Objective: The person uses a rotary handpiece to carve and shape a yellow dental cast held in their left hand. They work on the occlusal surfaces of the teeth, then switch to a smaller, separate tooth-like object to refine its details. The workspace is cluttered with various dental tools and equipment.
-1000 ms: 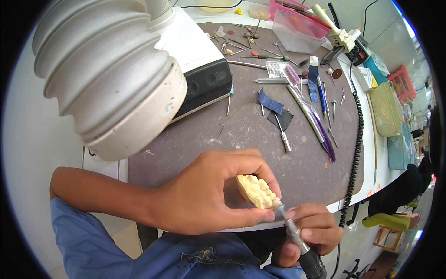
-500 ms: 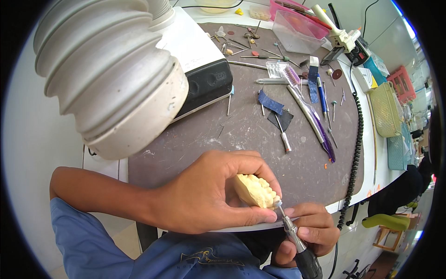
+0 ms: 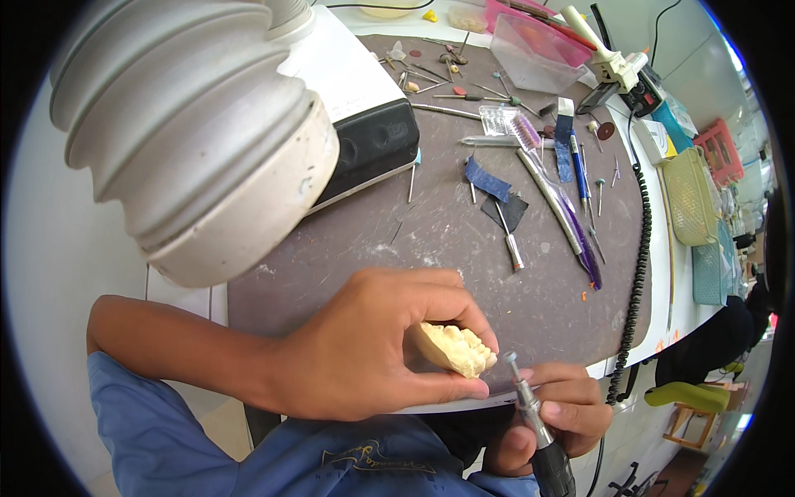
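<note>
Bench mat (image 3: 464,248); left hand (image 3: 373,348) half-hides dental cast (image 3: 454,348).

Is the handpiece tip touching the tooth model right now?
Apart. The head view shows a sliver of dark mat between the handpiece tip in the right hand and the tooth model held by the left hand.

The left hand (image 3: 364,348) pinches a cream dental cast (image 3: 454,348) over the worktop (image 3: 497,273) edge; beside the cast, the right hand (image 3: 563,414) holds a rotary handpiece (image 3: 538,422).
</note>
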### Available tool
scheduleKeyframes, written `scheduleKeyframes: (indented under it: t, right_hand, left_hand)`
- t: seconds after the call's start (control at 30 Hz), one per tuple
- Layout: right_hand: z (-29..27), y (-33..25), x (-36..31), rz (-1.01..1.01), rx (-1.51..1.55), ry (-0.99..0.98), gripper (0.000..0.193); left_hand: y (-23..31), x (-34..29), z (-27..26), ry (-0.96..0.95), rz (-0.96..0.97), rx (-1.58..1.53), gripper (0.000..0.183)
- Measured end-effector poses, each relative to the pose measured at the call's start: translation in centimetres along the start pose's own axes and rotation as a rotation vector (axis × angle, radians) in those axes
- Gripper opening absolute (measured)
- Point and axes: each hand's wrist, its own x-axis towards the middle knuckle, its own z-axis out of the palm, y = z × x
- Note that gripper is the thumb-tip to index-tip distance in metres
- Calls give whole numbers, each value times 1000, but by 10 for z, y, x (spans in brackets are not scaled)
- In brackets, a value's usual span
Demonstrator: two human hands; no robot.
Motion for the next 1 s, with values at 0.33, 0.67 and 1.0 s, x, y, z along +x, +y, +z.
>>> scheduleKeyframes:
  t: [0.33,0.67,1.0]
  right_hand:
    - [-4,-8,-5,137,-178,-145,35]
    - [-4,-12,-2,141,-140,-159,30]
    - [-10,-14,0,158,-172,-206,31]
  left_hand:
    - [0,2,-2,-2,-38,25,25]
    - [0,3,-2,3,-40,30,24]
    - [1,5,0,3,-13,23,24]
